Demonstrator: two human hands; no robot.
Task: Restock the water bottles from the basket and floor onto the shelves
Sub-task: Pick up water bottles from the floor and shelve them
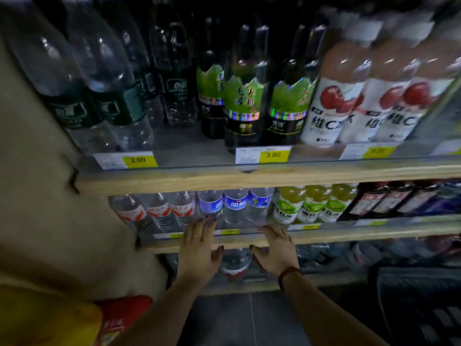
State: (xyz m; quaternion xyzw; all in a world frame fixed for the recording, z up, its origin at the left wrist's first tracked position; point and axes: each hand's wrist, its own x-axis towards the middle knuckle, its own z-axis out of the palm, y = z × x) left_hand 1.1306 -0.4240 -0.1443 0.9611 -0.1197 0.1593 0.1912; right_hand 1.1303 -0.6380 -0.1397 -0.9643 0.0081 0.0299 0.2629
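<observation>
My left hand [199, 248] and right hand [275, 249] lay spread wide and holding nothing, fingers reaching over the front edge of the middle shelf [349, 234]; my fingertips touched the bases of the blue-labelled water bottles [235, 204] standing at that edge. Red-labelled water bottles [159, 211] crowded just left of them toward the shelf's left end, and green-labelled drink bottles [309, 206] stood just right, so no open room showed along the front row. Between my wrists, on the shelf below, a red-labelled bottle [235, 263] stood near the front edge; the basket [419, 295] sat dark at my right, beside the lower shelf; the upper shelf [249, 177] overhung my hands, packed with tall bottles behind yellow price tags [273, 154].
</observation>
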